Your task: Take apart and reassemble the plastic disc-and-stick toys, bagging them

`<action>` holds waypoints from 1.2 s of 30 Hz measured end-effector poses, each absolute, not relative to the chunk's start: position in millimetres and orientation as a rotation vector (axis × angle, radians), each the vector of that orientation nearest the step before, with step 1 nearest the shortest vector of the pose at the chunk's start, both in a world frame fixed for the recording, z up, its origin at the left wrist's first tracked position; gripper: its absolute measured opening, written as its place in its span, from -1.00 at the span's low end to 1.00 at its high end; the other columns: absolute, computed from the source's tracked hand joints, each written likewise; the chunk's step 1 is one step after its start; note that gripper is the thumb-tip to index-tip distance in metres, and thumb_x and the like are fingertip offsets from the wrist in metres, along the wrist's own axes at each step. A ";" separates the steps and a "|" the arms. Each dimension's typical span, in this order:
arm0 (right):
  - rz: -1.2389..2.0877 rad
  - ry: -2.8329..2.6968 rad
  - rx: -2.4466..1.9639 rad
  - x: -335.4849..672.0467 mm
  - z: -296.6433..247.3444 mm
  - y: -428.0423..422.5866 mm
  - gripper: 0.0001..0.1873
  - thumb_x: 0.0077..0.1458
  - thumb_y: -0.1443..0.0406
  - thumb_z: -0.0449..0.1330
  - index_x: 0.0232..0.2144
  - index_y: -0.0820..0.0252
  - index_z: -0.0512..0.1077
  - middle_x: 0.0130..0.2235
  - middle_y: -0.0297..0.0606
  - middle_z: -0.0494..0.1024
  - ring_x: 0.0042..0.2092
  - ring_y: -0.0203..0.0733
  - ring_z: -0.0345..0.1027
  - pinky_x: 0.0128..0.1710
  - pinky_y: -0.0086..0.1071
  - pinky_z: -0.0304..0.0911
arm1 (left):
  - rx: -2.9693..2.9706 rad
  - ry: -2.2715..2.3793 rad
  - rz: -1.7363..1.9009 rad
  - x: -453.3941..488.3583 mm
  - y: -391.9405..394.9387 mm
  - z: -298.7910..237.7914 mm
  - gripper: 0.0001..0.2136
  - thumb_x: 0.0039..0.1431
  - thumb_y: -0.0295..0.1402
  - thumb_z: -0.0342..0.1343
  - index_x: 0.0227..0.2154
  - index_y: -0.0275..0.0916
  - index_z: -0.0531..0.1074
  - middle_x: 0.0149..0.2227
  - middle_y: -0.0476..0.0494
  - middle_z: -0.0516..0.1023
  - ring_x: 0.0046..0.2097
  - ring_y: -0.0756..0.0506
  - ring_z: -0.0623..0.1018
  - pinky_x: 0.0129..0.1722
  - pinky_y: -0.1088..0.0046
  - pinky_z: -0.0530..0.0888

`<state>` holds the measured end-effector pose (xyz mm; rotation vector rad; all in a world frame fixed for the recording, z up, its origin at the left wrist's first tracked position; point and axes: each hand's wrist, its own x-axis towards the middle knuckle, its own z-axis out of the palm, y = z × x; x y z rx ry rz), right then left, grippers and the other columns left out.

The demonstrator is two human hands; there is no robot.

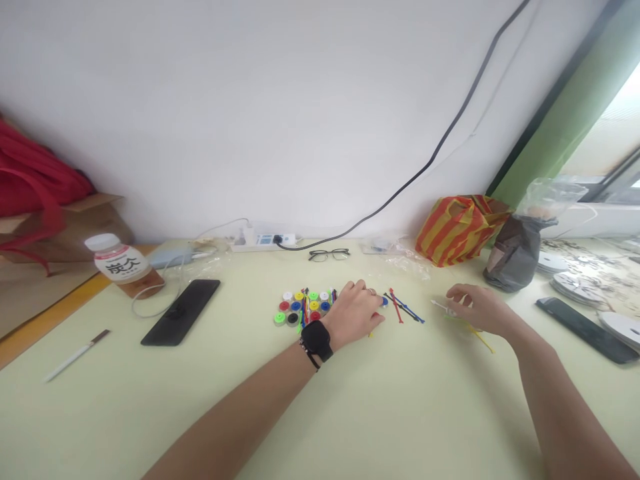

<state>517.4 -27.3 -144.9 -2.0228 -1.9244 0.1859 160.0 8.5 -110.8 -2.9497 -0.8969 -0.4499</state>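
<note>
My left hand (354,311), with a black watch and a ring, rests palm down over the right side of a cluster of round bottle-cap-like pieces (294,319). Its fingers are loosely spread; what lies under the palm is hidden. Thin coloured plastic sticks (305,310) lie on the cluster. Right of this hand, blue, red and dark sticks (406,308) lie crossed, beside a blue round piece (385,302). My right hand (473,308) has its thumb and fingers closed around a white plastic stick (438,305). Under that hand a yellow stick (484,341) lies on the table.
Black glasses (329,255) and a power strip (260,241) sit at the back. On the left are a phone (181,312), a drink bottle (125,265) and a pen (77,355). A striped bag (455,230), a grey bag (517,257), another phone (585,327) and white discs (575,287) stand right.
</note>
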 end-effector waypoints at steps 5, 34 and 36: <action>0.258 -2.002 -2.035 517.4 -145.2 -28.8 -0.85 0.05 0.18 0.21 -0.42 0.04 0.56 -0.32 -0.20 0.63 -0.27 0.00 0.51 -0.26 -0.21 0.32 | -2.915 -0.870 -0.428 162.2 10.4 -114.4 -0.82 0.40 -0.28 0.11 -0.28 -0.24 0.52 -0.17 -0.22 0.61 -0.06 -0.23 0.46 -0.12 0.21 0.32; 1.186 -1.337 -1.176 368.7 -113.3 -44.0 -0.48 -0.03 0.03 0.49 -0.18 0.02 0.31 -0.26 -0.36 0.53 -0.36 -0.20 0.43 -0.35 -0.30 0.29 | -3.224 -0.823 -0.958 167.5 -1.7 -88.3 -0.63 0.36 -0.32 0.14 0.18 -0.18 0.35 0.06 -0.18 0.57 0.08 -0.20 0.53 0.05 0.28 0.45; 1.255 -1.279 -1.160 367.8 -111.8 -44.7 -0.44 -0.04 0.10 0.50 -0.08 -0.02 0.33 -0.23 -0.36 0.52 -0.35 -0.21 0.40 -0.36 -0.31 0.27 | -3.254 -0.771 -0.983 168.3 -2.3 -88.1 -0.65 0.36 -0.38 0.12 0.17 -0.17 0.37 0.07 -0.17 0.56 0.09 -0.19 0.53 0.05 0.30 0.45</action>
